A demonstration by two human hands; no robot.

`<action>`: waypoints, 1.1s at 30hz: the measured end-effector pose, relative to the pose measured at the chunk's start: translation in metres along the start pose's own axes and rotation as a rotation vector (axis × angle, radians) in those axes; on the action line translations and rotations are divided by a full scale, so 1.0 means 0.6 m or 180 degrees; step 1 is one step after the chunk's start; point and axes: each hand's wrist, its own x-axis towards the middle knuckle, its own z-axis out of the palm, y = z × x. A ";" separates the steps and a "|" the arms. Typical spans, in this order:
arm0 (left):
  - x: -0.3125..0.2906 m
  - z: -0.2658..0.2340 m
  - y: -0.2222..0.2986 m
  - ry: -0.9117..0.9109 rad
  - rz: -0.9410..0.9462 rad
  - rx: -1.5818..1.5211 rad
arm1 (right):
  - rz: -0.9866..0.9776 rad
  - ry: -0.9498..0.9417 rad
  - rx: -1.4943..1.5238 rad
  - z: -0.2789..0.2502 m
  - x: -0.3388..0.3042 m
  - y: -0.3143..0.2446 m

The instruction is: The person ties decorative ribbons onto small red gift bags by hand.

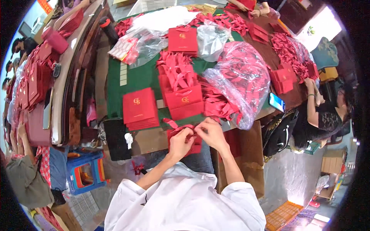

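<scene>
In front of my body is a small red paper bag (197,148), partly hidden by my hands. My left hand (180,144) pinches a red ribbon at the bag's top edge. Close beside it, my right hand (212,133) has its fingertips closed on the ribbon too; the exact grip is too small to make out. Just beyond my hands lies a stack of red bags with ribbon handles (185,102). A second stack of flat red bags (140,109) with gold print sits to its left. Loose red ribbons (219,101) spill from a clear plastic bag (246,82) on the right.
A green cloth (115,90) covers the table. Farther back are more red bags (182,40), white plastic (163,21) and a black bottle (109,30). A phone (276,102) lies at the right edge. People work at both sides; blue stools (85,171) stand lower left.
</scene>
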 end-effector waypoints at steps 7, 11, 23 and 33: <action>-0.008 -0.002 -0.002 -0.0109 -0.0039 -0.0040 | -0.0229 -0.0664 0.0075 -0.004 0.007 0.015; -0.017 0.000 -0.002 -0.0167 0.0072 -0.0036 | -0.0199 -0.0871 -0.0360 -0.005 0.013 0.021; -0.012 -0.023 0.006 -0.0056 0.0207 0.0038 | -0.0514 -0.1178 0.0797 0.005 0.029 0.037; 0.017 -0.030 0.012 -0.0317 -0.0014 -0.0258 | 0.0699 -0.0416 0.2187 0.035 0.032 0.072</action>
